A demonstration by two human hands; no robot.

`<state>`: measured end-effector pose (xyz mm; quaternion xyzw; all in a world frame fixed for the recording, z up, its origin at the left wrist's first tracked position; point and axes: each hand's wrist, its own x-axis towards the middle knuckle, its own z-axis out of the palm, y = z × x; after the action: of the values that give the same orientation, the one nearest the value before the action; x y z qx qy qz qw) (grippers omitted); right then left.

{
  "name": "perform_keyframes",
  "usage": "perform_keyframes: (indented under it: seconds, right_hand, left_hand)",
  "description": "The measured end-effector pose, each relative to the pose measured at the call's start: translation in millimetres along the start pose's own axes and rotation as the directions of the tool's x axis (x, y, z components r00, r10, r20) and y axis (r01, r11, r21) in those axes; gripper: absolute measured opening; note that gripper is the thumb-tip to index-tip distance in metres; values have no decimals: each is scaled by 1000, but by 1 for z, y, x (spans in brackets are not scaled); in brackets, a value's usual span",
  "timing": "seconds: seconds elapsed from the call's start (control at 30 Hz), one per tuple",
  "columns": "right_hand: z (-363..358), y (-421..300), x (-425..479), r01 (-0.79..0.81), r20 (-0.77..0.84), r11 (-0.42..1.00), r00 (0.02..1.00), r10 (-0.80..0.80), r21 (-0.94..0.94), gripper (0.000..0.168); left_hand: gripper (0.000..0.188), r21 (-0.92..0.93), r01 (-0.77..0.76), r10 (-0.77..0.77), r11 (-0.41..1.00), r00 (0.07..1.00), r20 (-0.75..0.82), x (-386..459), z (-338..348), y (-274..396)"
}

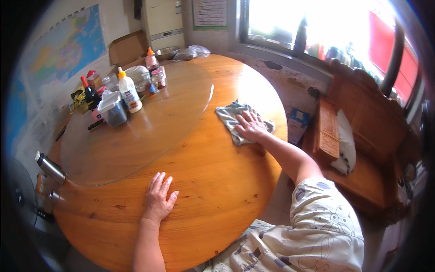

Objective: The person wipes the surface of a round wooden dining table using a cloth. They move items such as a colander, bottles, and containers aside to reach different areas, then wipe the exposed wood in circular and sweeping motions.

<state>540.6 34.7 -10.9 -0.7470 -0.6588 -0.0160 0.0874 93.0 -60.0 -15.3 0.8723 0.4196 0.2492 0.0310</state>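
My right hand (250,126) lies flat, fingers spread, on a grey-green patterned cloth (228,117) near the right edge of a round wooden table (217,170). The cloth is spread out and wrinkled beneath the palm, with one corner sticking up at its far side. Palm down on the bare wood nearer to me rests my left hand (160,197), its fingers a little apart and nothing in it. Beyond it is a round glass turntable (153,136) on the tabletop.
On the glass stand a white squeeze bottle (130,93), a lidded plastic container (114,110), a dark sauce bottle (90,93) and several jars. A steel thermos (51,166) and a small metal cup (56,196) are at the left edge. A carved wooden bench (360,136) stands right.
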Motion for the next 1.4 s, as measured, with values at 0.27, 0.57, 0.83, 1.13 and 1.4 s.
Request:
perform_keyframes:
  seconds: [0.27,0.57,0.83,1.13,1.4]
  right_hand:
    - [-15,4,-150,114,54,993,992,-112,-40,68]
    - [-10,62,-94,181,19,982,983,-181,-54,66]
    - [10,173,59,-46,-71,997,997,42,-56,63]
    - [104,401,275,-242,-275,965,939,206,-104,46]
    - [60,324,301,-406,-79,902,904,420,149,69]
  left_hand:
    - [47,58,-4,1,998,999,41,-7,6,5]
    - [49,52,-29,25,998,998,62,21,20,12]
    - [51,-16,70,-68,997,989,133,67,36,21]
    - [48,27,58,-63,998,976,209,120,78,7]
    - [48,224,46,-102,973,964,246,124,91,13]
